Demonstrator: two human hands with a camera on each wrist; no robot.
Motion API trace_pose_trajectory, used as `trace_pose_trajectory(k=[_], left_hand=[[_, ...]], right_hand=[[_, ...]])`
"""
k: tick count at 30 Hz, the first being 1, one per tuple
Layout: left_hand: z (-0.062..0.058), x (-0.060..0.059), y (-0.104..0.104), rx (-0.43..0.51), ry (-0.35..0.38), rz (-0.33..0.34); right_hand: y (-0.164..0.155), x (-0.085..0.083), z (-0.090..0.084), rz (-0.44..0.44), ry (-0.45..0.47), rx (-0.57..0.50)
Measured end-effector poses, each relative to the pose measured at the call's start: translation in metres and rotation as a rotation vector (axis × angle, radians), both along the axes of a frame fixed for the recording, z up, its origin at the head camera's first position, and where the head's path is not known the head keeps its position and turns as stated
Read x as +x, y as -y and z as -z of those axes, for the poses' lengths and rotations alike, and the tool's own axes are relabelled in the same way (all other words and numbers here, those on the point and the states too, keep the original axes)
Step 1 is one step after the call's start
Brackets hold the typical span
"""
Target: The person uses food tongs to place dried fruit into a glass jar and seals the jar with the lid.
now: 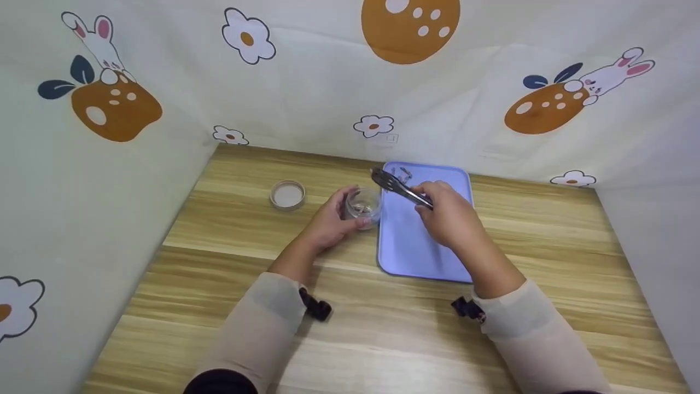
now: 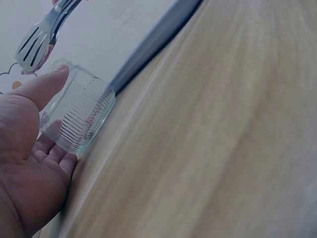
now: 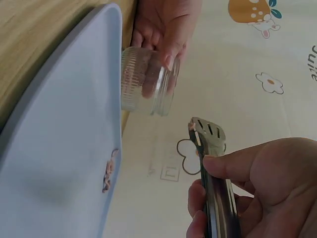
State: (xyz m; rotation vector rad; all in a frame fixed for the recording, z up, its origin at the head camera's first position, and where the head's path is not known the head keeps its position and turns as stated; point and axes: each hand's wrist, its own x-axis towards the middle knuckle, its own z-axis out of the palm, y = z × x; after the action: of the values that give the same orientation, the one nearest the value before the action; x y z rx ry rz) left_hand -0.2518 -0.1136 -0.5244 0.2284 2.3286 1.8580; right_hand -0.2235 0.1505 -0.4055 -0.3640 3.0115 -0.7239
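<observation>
My left hand [image 1: 327,223] holds a clear ribbed glass jar [image 2: 86,111] by its side, thumb and fingers on opposite sides. The jar stands open on the table beside the tray's left edge, with a few small bits at its bottom. My right hand [image 1: 451,216] grips metal tongs [image 3: 210,148] with slotted ends. Those ends are raised above the tray's far left corner, just beyond the jar. A small pinkish piece shows between the tong tips. More small pinkish pieces [image 3: 108,173] lie at the far end of the blue tray [image 1: 407,249].
A round lid [image 1: 288,195] lies on the wooden table [image 1: 350,339] to the left of the jar. Behind and at both sides hangs a pale printed cloth [image 1: 306,93] with rabbits, flowers and orange fruit.
</observation>
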Motion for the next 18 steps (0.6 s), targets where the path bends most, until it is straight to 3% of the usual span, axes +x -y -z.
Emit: trace_pose_trajectory(k=[8,18], left_hand=[[-0.002,0.001,0.000,-0.008,0.005,-0.008],[-0.002,0.002,0.000,0.003,0.001,-0.011]], right_hand=[[0.005,0.013,-0.001,-0.067,0.003,-0.005],[0.008,0.016,0.000,-0.077,-0.009,0.008]])
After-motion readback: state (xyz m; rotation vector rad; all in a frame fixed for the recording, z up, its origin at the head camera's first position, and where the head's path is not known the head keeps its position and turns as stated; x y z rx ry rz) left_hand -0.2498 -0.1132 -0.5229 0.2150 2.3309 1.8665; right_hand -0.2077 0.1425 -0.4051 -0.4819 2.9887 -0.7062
